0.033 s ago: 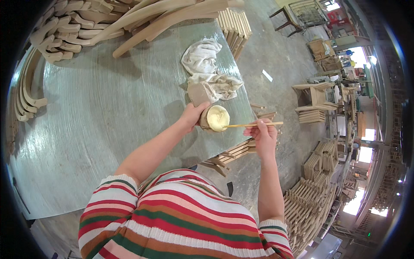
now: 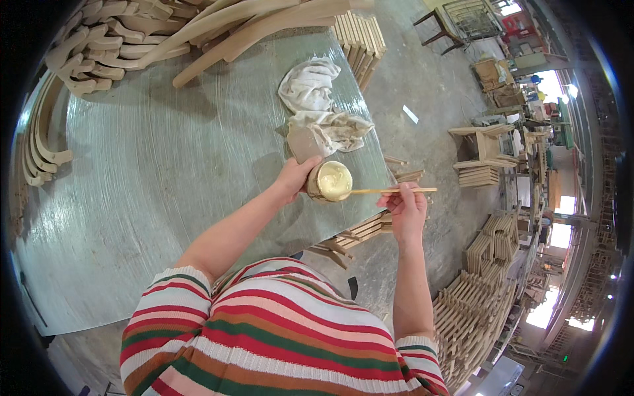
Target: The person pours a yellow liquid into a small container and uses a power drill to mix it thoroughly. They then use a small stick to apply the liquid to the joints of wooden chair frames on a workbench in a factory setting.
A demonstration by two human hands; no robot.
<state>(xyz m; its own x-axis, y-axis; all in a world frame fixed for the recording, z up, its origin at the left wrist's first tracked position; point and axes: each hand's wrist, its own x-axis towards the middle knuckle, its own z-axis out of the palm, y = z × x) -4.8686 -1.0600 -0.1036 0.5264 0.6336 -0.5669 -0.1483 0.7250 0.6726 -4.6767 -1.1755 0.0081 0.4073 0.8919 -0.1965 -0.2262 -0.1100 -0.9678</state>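
Worktop [image 2: 165, 198], grey-green: carrying curved wooden parts [image 2: 132, 33] along its far edge. Crumpled white rags [image 2: 317, 112]: lying near the right edge. Small round tub [image 2: 330, 181] of pale yellow paste: sitting at the right edge, just below the rags. Left hand [image 2: 295, 177]: wrapping closed around the tub's side. Right hand [image 2: 404, 206]: pinching a thin wooden stick [image 2: 389, 191], whose tip is dipping into the tub.

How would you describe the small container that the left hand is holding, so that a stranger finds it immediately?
Start at the big grey-green worktable and go to its right edge, just below the crumpled white rags. There the left hand grips a small round container of pale yellow paste. It alone has a thin wooden stick dipped in it, held by the right hand.
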